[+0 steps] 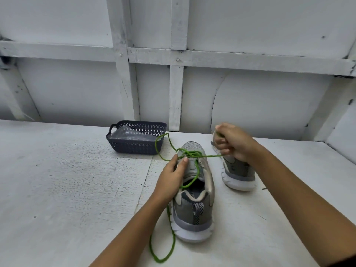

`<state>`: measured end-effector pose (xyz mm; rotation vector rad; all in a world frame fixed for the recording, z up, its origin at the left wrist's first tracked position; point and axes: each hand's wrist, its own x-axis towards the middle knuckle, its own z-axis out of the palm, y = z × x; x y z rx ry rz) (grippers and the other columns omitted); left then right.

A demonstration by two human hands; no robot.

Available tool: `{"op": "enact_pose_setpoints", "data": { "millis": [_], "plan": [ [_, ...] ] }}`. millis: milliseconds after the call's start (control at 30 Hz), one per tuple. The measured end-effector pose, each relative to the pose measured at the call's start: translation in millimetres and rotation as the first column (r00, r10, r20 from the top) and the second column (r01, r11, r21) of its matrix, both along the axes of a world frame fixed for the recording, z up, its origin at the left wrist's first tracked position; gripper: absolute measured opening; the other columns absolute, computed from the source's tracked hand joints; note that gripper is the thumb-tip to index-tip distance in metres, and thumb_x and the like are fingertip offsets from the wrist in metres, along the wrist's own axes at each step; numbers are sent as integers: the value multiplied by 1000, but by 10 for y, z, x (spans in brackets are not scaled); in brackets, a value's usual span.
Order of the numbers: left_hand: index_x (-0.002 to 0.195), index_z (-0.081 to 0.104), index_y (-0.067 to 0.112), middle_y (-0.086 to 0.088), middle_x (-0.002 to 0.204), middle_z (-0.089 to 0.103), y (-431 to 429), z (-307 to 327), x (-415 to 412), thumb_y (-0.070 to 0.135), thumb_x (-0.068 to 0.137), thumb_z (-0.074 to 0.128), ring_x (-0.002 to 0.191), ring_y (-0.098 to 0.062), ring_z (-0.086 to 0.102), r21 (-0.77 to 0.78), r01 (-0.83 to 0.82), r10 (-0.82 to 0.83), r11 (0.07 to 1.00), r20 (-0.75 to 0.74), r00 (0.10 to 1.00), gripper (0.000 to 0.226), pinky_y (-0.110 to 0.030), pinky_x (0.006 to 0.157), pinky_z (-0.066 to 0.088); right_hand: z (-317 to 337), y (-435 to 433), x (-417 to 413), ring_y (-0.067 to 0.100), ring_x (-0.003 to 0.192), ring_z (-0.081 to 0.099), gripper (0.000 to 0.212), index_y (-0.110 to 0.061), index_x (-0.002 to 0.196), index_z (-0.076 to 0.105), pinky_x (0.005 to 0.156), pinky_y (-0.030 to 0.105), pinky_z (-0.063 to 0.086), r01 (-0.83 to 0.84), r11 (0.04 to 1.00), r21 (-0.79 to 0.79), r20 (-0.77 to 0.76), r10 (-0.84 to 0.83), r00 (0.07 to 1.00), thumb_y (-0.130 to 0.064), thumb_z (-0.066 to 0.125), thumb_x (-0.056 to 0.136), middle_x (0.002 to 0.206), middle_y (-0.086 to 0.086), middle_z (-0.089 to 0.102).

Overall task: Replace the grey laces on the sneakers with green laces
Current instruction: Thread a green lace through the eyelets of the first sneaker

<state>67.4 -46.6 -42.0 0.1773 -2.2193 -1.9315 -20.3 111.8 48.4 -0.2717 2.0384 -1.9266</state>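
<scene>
A grey sneaker (194, 205) stands on the white table, heel toward me, with a green lace (192, 154) threaded across its front eyelets. My left hand (171, 178) rests on the sneaker's left side, fingertips pinching at the eyelets near the lace. My right hand (233, 143) is a fist gripping one end of the green lace, pulled taut to the right. The lace's other parts loop toward the basket and trail down past the heel (163, 245). The second grey sneaker (238, 176) lies behind my right hand, partly hidden.
A dark blue plastic basket (134, 145) with a clear plastic bag inside sits at the back of the table, left of the sneakers. A white panelled wall (173, 83) rises right behind. The white table (67, 189) stretches to the left.
</scene>
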Motion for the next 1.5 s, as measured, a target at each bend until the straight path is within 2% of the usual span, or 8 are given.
{"op": "enact_pose_setpoints", "data": {
  "millis": [133, 333, 500, 633, 800, 1000, 1133, 1500],
  "plan": [
    [137, 48, 17, 10, 142, 46, 38, 44, -9, 63, 82, 50, 129, -5, 42, 5, -3, 3, 1000, 5, 1000, 72, -24, 111, 28, 90, -23, -31, 16, 51, 43, 18, -11, 85, 62, 45, 23, 41, -136, 659, 740, -110, 319, 941, -17, 49, 95, 70, 6, 56],
    [133, 53, 18, 3, 136, 55, 15, -34, -21, 75, 66, 48, 126, -9, 49, 21, 0, 0, 1000, -25, 1000, 88, -38, 111, 35, -107, -515, -96, 18, 72, 52, 31, -1, 97, 71, 56, 25, 38, 38, 303, 952, -199, 524, 828, -29, 64, 85, 83, 16, 65],
    [133, 54, 18, 5, 135, 55, -5, -5, 15, 66, 77, 51, 125, -7, 49, -3, 15, -15, 1000, -16, 1000, 73, -33, 110, 35, -173, -435, -82, 14, 79, 51, 10, -8, 86, 67, 58, 19, 37, 73, 560, 825, -353, 409, 842, -13, 57, 86, 83, 4, 60],
    [122, 63, 22, 11, 118, 65, 1, -29, 26, 38, 96, 49, 111, -3, 58, 18, 24, -24, 1000, -19, 1000, 34, -17, 93, 42, 22, -155, 50, 20, 80, 64, 19, -9, 74, 51, 81, 32, 50, -63, 975, 213, -132, 93, 987, -8, 45, 92, 76, 7, 68],
    [116, 66, 22, 12, 110, 68, 4, -66, 33, 35, 96, 49, 106, -2, 60, 43, 16, -15, 999, -37, 999, 29, -19, 93, 44, 367, 22, 173, 14, 37, 39, 24, -12, 65, 39, 69, 41, 56, -115, 964, 238, -48, 130, 990, -6, 38, 88, 43, 0, 40],
    [99, 68, 34, 18, 96, 70, 34, -35, 8, 32, 96, 49, 93, 7, 62, 43, 33, -31, 999, -56, 998, 19, -5, 76, 44, 116, -332, 31, 18, 61, 55, 16, -5, 85, 64, 53, 25, 48, -31, 491, 871, -198, 406, 892, -18, 56, 87, 71, 6, 59],
    [93, 68, 36, 19, 93, 69, 32, -29, -4, 31, 97, 49, 92, 7, 61, 15, 23, -21, 1000, -68, 997, 20, -2, 73, 43, -115, -547, -75, 19, 68, 51, 27, -3, 97, 69, 49, 24, 40, 51, 222, 974, -162, 520, 839, -25, 65, 84, 79, 6, 58],
    [101, 70, 26, 6, 101, 70, -27, -87, -41, 42, 95, 47, 99, -10, 62, -75, -21, 20, 997, -10, 1000, 29, -29, 88, 46, 15, 78, 293, 7, 90, 63, 29, -10, 64, 46, 79, 26, 47, -219, 872, 439, -257, 355, 899, -4, 45, 92, 98, 9, 73]
  ]
}}
